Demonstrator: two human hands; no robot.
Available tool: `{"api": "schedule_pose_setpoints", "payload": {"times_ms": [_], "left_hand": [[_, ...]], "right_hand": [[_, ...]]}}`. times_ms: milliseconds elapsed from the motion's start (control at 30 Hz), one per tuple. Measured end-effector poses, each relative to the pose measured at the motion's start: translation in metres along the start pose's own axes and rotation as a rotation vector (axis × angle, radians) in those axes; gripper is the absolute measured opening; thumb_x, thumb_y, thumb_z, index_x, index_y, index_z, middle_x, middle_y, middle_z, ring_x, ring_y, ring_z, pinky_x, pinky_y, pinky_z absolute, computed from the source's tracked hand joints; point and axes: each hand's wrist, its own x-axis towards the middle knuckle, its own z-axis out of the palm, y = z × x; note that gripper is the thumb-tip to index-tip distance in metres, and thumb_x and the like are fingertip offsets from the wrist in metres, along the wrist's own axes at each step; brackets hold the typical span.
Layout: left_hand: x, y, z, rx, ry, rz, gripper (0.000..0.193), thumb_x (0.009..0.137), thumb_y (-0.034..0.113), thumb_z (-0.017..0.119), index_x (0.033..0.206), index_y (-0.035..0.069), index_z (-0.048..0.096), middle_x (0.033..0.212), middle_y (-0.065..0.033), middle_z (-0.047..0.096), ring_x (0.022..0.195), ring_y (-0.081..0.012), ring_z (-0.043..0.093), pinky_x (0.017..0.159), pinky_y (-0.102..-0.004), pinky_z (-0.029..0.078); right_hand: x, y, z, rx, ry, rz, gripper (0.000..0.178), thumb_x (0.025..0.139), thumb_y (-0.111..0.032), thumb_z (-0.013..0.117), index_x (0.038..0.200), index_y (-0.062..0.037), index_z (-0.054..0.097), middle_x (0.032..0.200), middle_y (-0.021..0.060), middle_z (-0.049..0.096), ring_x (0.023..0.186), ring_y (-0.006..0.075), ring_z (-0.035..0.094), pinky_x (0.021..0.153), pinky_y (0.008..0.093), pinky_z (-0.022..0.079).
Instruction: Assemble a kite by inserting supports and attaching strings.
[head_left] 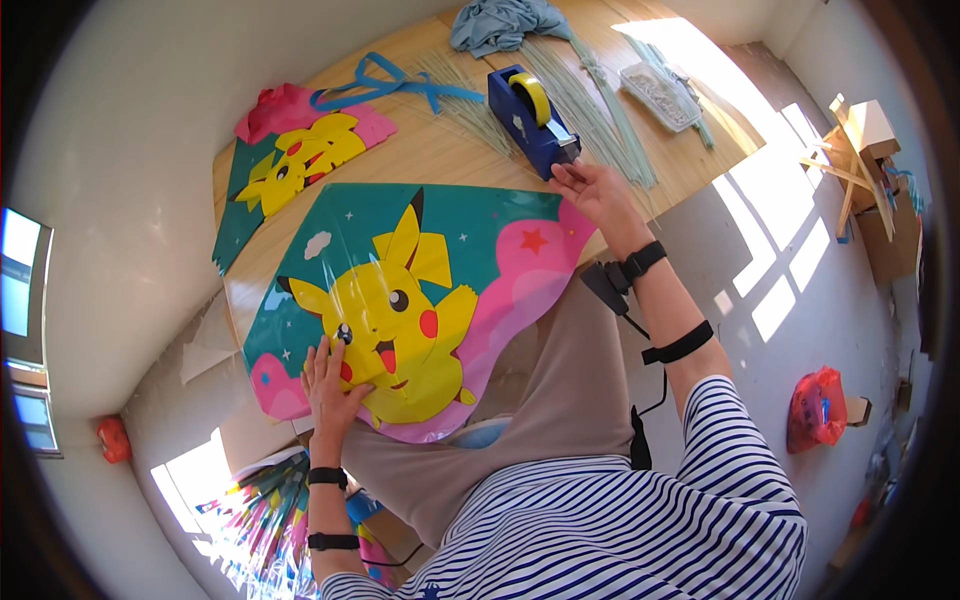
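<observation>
A shiny plastic kite sail [375, 300], printed with a yellow cartoon animal on green and pink, lies partly on the table and partly over my lap. My left hand [335, 385] rests on its lower left part, fingers spread. Just beyond the sail's far right edge stands a dark blue tape dispenser [515, 125] with a yellow-cored roll of tape [532, 98]. At its cutter end my right hand [595, 195] has thumb and fingertips brought together; whatever is between them is too small to make out.
Thin pale sticks [590, 110] lie across the wooden table [430, 150], near a clear plastic box [660, 95] of small white pieces. Blue ribbon [380, 85], another printed sail [300, 165] and a grey-blue cloth [505, 25] lie farther back. Several folded sails [265, 520] sit low at left.
</observation>
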Motion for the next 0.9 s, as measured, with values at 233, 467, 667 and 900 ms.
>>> {"api": "schedule_pose_setpoints", "payload": {"times_ms": [233, 467, 667, 900], "left_hand": [[0.005, 0.005, -0.024, -0.007, -0.074, -0.046, 0.09, 0.067, 0.027, 0.088, 0.148, 0.016, 0.05, 0.159, -0.0109, 0.037, 0.149, -0.0372, 0.027, 0.118, -0.0568, 0.021], [0.084, -0.017, -0.079, -0.147, 0.026, 0.046, 0.061, 0.078, 0.019, 0.08, 0.134, 0.007, 0.058, 0.141, -0.0163, 0.056, 0.134, -0.0372, 0.048, 0.11, -0.0556, 0.035], [0.212, -0.049, -0.066, -0.219, 0.184, 0.074, 0.044, 0.082, 0.014, 0.074, 0.123, 0.0, 0.064, 0.122, -0.0216, 0.066, 0.115, -0.0396, 0.061, 0.097, -0.0431, 0.049], [0.294, -0.06, -0.01, -0.044, 0.234, -0.061, 0.035, 0.079, 0.013, 0.075, 0.111, 0.0, 0.068, 0.104, -0.0215, 0.067, 0.099, -0.0376, 0.065, 0.085, -0.0462, 0.051]], "right_hand": [[0.01, -0.001, 0.006, -0.324, 0.201, -0.062, 0.008, 0.093, -0.004, 0.064, 0.09, 0.0021, 0.06, 0.08, 0.0093, 0.064, 0.064, 0.0188, 0.062, 0.068, 0.0362, 0.058], [0.028, -0.002, 0.01, -0.459, 0.335, -0.071, 0.006, 0.092, -0.002, 0.064, 0.088, 0.0024, 0.061, 0.077, 0.0097, 0.064, 0.053, 0.0134, 0.055, 0.056, 0.034, 0.055], [0.014, 0.009, 0.023, -0.448, 0.298, -0.157, 0.009, 0.09, 0.0, 0.065, 0.082, 0.0032, 0.061, 0.071, 0.0105, 0.062, 0.051, 0.0158, 0.057, 0.052, 0.0336, 0.054], [-0.012, 0.0, 0.031, -0.362, 0.322, -0.185, 0.01, 0.09, 0.002, 0.063, 0.082, 0.0046, 0.061, 0.07, 0.01, 0.061, 0.051, 0.0152, 0.056, 0.049, 0.0307, 0.05]]}}
